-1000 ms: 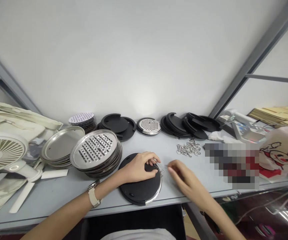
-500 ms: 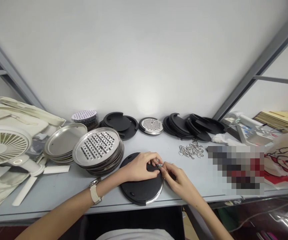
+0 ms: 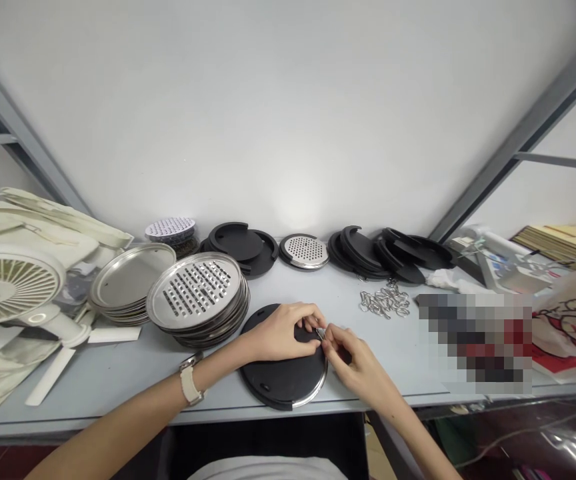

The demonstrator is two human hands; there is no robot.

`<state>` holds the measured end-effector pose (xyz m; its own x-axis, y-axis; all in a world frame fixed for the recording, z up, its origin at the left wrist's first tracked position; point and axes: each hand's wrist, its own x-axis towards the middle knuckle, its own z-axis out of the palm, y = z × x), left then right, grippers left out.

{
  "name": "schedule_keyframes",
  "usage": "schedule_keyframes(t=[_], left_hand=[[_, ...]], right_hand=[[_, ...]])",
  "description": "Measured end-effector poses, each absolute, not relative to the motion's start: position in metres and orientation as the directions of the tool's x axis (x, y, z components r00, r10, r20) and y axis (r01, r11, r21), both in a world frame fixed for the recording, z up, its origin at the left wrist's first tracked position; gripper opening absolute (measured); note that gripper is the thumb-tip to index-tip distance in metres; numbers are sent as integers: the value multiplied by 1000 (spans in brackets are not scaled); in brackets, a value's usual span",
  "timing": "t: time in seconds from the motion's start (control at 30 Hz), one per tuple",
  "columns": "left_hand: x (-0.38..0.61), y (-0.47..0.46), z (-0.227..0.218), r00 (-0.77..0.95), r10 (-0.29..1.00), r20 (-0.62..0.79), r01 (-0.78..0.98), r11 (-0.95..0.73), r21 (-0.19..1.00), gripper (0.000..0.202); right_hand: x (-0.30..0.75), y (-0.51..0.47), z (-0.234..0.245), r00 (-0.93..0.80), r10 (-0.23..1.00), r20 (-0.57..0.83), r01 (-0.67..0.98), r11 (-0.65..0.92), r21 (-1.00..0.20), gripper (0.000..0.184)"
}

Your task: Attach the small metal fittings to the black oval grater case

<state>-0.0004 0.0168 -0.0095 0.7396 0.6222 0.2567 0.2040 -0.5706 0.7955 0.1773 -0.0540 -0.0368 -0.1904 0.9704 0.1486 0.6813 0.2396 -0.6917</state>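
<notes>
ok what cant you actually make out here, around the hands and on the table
Head view only:
The small metal piece at the right hand: too small, and fingers cover most of it.
The black disc: its top part is hidden by the left hand.
The loose metal rings: too small and tangled to count.
The table's right side: hidden by a pixelated patch.
</notes>
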Motion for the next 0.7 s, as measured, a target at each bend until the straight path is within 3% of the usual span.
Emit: schedule_keyframes(t=[0.7], left_hand=[[-2, 17, -8, 740, 623, 253, 184, -550, 815, 23]], right_hand=[[180, -54, -38, -176, 974, 139, 570, 216, -793, 40]])
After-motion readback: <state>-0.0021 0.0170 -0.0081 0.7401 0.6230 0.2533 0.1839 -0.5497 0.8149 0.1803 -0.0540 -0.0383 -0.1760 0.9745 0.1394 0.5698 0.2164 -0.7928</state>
